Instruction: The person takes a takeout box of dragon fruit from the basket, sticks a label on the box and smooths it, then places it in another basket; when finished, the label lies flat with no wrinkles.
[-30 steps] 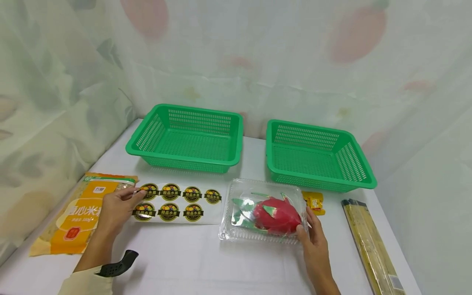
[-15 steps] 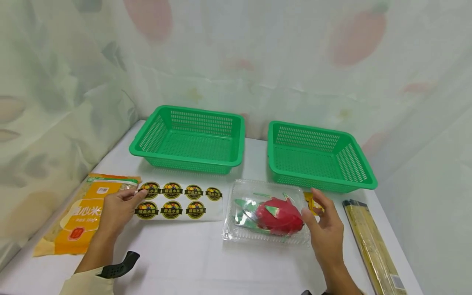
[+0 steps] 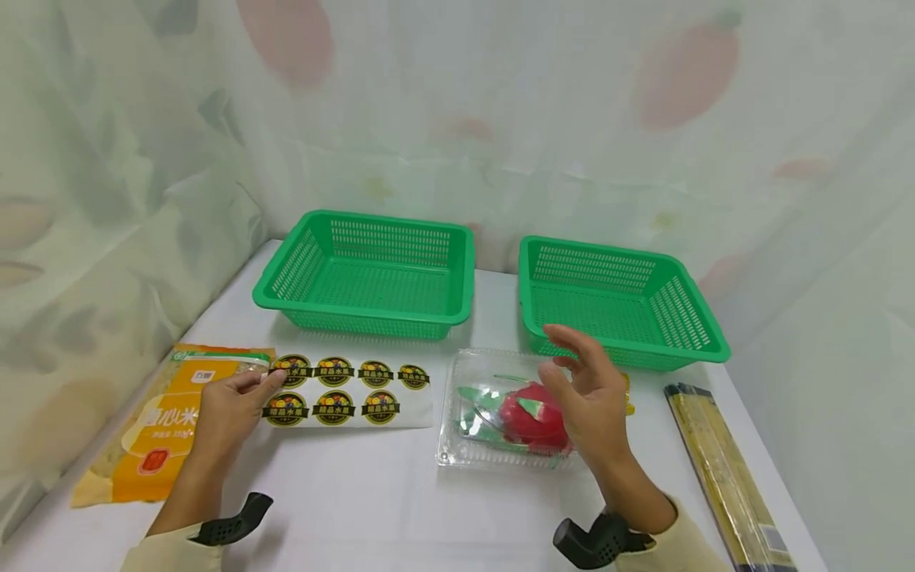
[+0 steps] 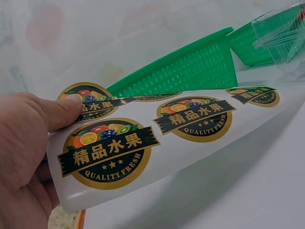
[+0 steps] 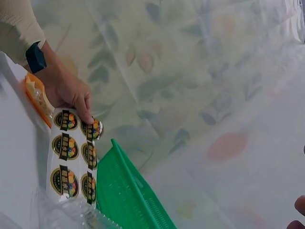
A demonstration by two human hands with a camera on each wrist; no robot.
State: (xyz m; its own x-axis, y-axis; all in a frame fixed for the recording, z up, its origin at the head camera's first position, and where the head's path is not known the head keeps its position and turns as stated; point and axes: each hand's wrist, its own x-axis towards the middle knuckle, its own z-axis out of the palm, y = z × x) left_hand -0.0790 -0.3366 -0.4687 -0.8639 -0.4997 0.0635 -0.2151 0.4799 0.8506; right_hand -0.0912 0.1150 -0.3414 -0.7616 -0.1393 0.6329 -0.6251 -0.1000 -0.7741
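Note:
My left hand [image 3: 232,405] pinches the left end of a white sheet of round black-and-gold fruit stickers [image 3: 411,413], thumb on top. In the left wrist view the sticker [image 4: 90,98] under the thumb juts past the sheet's edge. A clear plastic clamshell box [image 3: 452,445] with a red dragon fruit [image 3: 527,417] inside lies to the right of the sheet. Over the box's right part hovers my right hand [image 3: 593,405], fingers apart and loosely bent, with nothing in it. It hides part of the fruit and box. Only its fingertips [image 5: 299,205] show in the right wrist view.
Two green baskets [image 3: 364,314] stand at the back, the right basket [image 3: 629,349] behind the box. An orange-and-yellow food bag [image 3: 153,421] lies at left. A long flat pack [image 3: 725,469] lies at right. A small yellow packet [image 3: 628,395] is mostly hidden behind my right hand.
My right hand has let go of the box's right side, risen, and moved left over the box. My left hand keeps its pinch on the sticker sheet.

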